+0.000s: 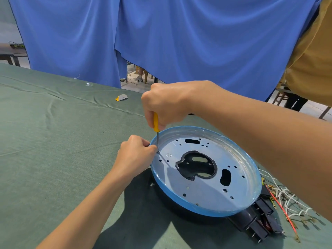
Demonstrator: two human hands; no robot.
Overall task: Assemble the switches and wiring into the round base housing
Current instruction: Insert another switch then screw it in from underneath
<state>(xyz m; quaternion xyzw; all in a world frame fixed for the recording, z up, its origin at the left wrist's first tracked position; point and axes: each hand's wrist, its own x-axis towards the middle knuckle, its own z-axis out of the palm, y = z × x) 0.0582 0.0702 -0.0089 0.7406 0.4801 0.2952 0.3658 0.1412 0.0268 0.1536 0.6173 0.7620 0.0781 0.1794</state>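
The round base housing [203,187] lies on the green table, a blue-rimmed metal dish with a black plastic insert [196,165] at its centre. My right hand [165,103] is shut on a yellow-handled screwdriver [156,124], held upright with its tip at a hole by the housing's left rim. My left hand [135,155] pinches at that same spot beside the tip; a screw there is too small to tell. Black switches [258,221] and white and red wires [285,200] lie at the housing's right, partly hidden under my right forearm.
A small yellow and grey piece [121,97] rests on the green cloth [53,141] farther back. Blue fabric [161,36] hangs behind the table's far edge. A person in a tan shirt [312,56] stands at the right.
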